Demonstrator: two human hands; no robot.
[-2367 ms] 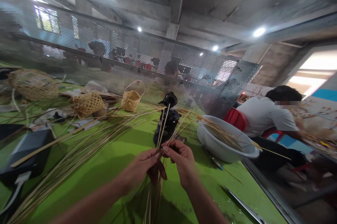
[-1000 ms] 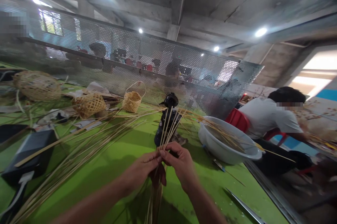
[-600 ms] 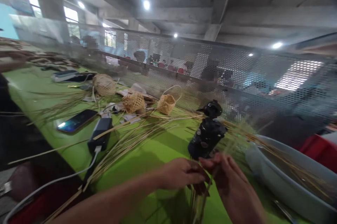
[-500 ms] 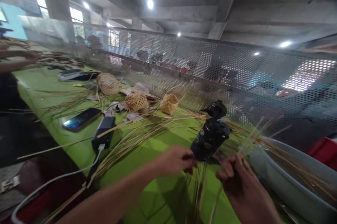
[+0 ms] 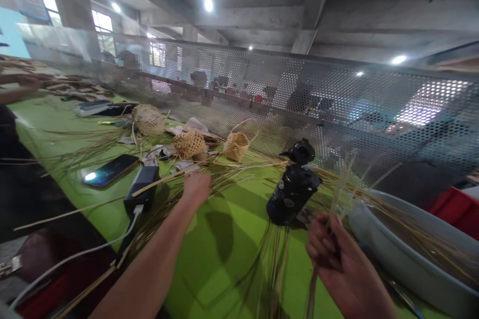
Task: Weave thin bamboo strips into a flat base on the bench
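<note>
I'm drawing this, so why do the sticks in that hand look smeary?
Head view: the strips above the right hand are smeared by motion blur; a dark shadow lies on the green table beside the left hand; the ceiling lamp glares.

Left forearm (image 5: 149, 269) bare to frame edge; right forearm (image 5: 361, 291) bare likewise
</note>
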